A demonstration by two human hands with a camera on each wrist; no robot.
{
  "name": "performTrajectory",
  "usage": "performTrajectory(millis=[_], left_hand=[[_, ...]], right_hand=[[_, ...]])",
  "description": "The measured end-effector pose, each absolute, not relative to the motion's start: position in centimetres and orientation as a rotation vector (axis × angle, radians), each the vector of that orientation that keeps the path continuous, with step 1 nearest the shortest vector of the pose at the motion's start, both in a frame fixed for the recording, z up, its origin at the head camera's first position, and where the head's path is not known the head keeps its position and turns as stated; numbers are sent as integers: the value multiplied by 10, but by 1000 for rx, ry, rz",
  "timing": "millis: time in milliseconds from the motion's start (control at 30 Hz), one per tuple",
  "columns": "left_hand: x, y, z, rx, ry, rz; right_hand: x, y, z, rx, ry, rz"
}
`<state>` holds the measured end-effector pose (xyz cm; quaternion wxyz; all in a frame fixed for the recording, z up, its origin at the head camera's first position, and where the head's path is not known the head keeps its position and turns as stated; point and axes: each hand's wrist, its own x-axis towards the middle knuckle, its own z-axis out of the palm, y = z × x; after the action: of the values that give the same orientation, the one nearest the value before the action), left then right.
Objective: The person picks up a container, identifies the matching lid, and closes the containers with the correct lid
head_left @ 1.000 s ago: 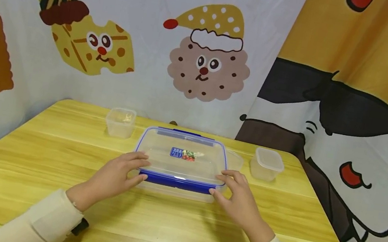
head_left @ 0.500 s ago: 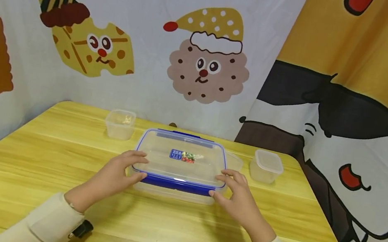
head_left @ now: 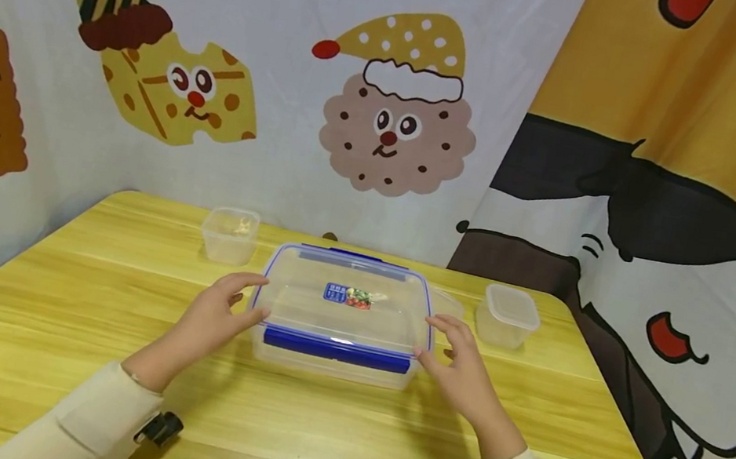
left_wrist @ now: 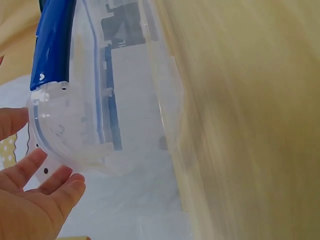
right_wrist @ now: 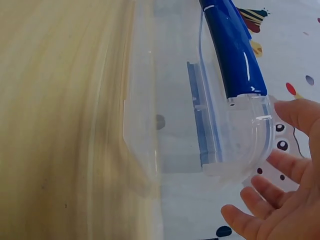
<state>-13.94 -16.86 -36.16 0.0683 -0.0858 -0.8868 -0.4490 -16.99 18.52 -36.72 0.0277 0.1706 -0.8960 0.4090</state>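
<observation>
Several cartoon faces (head_left: 394,160) overlook the yellow wood-grain table (head_left: 307,443) beneath the box (head_left: 344,317).

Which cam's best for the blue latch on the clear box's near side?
Head view: it shows the blue latch end to end on the clear box. Left wrist shows only its left part, close up, cut off by the top edge; right wrist shows its right part, likewise cut off.

Head cam looks forward and down over the fingers (head_left: 250,280); wrist cams (head_left: 159,429) face forward, low, close behind them, all catching the blue latch (head_left: 336,350).
</observation>
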Motion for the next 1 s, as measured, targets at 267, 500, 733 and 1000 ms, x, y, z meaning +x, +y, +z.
performTrajectory(millis=[267, 500, 733, 1000], left_hand=[[-145, -172, -365, -208, -2658, -1429], [-148, -174, -368, -146, -2676, -1502], [-149, -176, -368, -78, -2685, -1664], [-151, -178, -371, -55, -2673, -1768]], right_hand=[[-174, 191, -368, 324, -2811, 1488], [-175, 192, -370, 218, -2796, 1649], [-173, 193, -374, 182, -2796, 1796], [-172, 193, -379, 120, -2733, 2037]])
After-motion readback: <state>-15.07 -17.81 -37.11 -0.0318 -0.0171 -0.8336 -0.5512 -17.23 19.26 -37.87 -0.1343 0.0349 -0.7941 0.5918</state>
